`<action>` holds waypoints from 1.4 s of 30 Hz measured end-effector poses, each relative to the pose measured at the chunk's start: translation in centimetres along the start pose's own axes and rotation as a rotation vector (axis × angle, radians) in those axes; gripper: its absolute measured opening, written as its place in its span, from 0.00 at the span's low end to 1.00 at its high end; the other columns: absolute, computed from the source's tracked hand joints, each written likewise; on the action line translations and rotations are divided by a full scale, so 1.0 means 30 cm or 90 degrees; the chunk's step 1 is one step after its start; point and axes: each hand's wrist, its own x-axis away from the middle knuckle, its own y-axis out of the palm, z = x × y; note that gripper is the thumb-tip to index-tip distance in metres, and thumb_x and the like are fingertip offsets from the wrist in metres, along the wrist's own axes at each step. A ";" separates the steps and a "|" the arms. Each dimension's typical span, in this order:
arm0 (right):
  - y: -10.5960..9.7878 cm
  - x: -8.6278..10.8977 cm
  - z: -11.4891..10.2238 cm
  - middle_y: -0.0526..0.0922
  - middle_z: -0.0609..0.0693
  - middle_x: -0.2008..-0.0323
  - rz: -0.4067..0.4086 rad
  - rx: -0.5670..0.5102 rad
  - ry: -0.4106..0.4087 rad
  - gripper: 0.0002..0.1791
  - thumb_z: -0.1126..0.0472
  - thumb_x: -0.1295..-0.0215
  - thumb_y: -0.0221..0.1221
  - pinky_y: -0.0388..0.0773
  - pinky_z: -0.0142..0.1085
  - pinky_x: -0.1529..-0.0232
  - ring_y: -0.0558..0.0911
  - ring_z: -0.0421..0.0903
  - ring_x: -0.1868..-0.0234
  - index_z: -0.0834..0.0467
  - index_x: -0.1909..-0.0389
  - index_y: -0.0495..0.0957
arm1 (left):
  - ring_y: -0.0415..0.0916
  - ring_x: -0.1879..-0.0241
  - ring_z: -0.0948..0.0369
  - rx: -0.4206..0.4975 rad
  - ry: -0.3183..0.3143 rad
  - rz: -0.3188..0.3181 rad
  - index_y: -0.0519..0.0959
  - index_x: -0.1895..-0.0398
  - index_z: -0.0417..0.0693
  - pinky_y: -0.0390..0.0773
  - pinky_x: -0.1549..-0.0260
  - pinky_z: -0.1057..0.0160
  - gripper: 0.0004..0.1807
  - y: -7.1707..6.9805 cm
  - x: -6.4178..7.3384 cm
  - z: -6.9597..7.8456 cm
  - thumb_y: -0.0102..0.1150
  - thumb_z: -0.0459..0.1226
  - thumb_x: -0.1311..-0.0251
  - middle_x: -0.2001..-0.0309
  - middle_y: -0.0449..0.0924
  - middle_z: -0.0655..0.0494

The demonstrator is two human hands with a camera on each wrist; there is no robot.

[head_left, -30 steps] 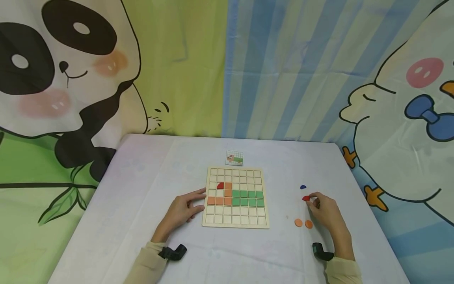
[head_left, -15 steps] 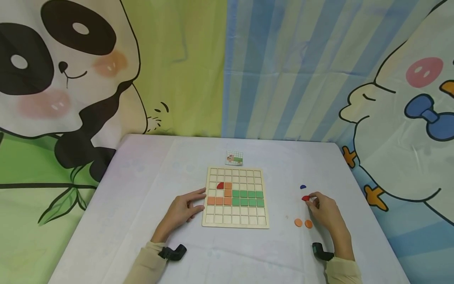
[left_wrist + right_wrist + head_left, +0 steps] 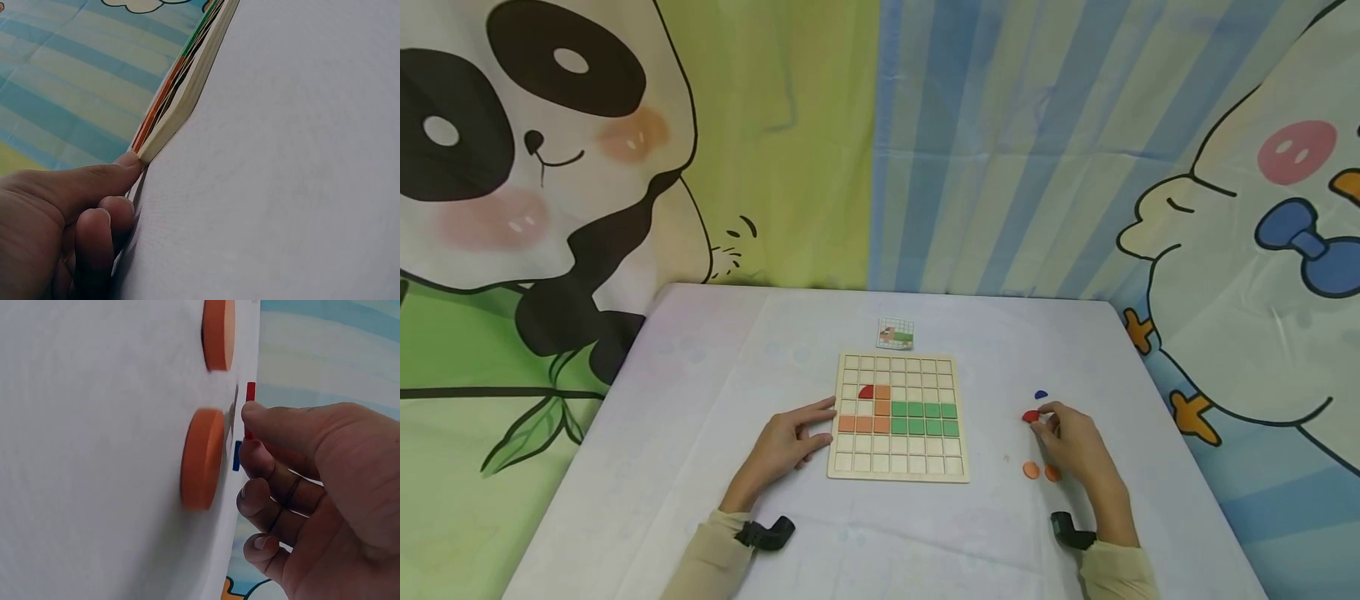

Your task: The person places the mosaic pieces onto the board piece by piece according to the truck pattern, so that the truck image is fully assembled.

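Between thumb and fingertips, my right hand (image 3: 1071, 440) pinches a thin red tile (image 3: 1031, 416), partly covered by the fingers. In the right wrist view the red tile (image 3: 250, 390) appears edge-on, above the table. A wooden grid board (image 3: 891, 467) lies mid-table with green tiles (image 3: 923, 419), orange tiles (image 3: 865, 424) and one red quarter-round tile (image 3: 867, 392) in its cells. My left hand (image 3: 782, 446) rests at the board's left edge, thumb and index apart; in the left wrist view its thumb (image 3: 128, 161) touches the board's rim (image 3: 187, 100).
Two round orange tiles (image 3: 1031, 471) lie near the right wrist. Beyond the right hand is a blue half-round tile (image 3: 1041, 394). A small picture card (image 3: 896, 333) lies behind the board. Printed curtains stand behind the white-covered table (image 3: 737, 350).
My right hand has moved a little left with the red tile in its fingers, away from where the tile was. The left hand and the board have stayed still.
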 end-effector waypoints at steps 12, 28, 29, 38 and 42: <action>0.039 -0.021 -0.095 0.81 0.51 0.69 -0.023 -0.007 -0.008 0.20 0.57 0.26 0.66 0.74 0.33 0.73 0.74 0.45 0.72 0.63 0.40 0.80 | 0.72 0.87 0.63 0.000 -0.005 0.004 0.84 0.34 0.55 0.77 0.85 0.64 0.25 0.001 0.001 0.006 0.74 0.38 0.35 0.27 0.77 0.67; 0.102 -0.049 -0.247 0.80 0.46 0.71 -0.037 -0.022 -0.099 0.18 0.57 0.28 0.68 0.73 0.33 0.69 0.74 0.42 0.70 0.61 0.43 0.82 | 0.73 0.86 0.63 0.000 -0.007 0.003 0.84 0.34 0.55 0.77 0.85 0.65 0.25 0.002 0.002 0.005 0.74 0.38 0.35 0.27 0.77 0.68; 0.106 -0.049 -0.257 0.79 0.46 0.72 -0.035 -0.022 -0.107 0.18 0.57 0.28 0.68 0.73 0.33 0.69 0.74 0.42 0.70 0.61 0.44 0.83 | 0.73 0.86 0.63 0.000 -0.007 0.003 0.84 0.34 0.55 0.77 0.85 0.65 0.25 0.002 0.002 0.005 0.74 0.38 0.35 0.27 0.77 0.68; 0.148 -0.061 -0.335 0.78 0.43 0.73 -0.034 -0.028 -0.186 0.16 0.59 0.30 0.70 0.71 0.30 0.71 0.72 0.39 0.72 0.61 0.47 0.84 | 0.72 0.86 0.64 -0.006 -0.002 0.008 0.84 0.34 0.54 0.77 0.85 0.65 0.25 0.003 0.004 0.010 0.74 0.37 0.35 0.27 0.77 0.67; 0.168 -0.068 -0.377 0.78 0.42 0.74 -0.050 -0.033 -0.193 0.15 0.57 0.30 0.70 0.71 0.30 0.71 0.73 0.38 0.73 0.59 0.47 0.84 | 0.72 0.86 0.64 -0.011 -0.001 0.012 0.84 0.34 0.53 0.76 0.85 0.65 0.25 0.003 0.004 0.012 0.74 0.37 0.35 0.27 0.77 0.66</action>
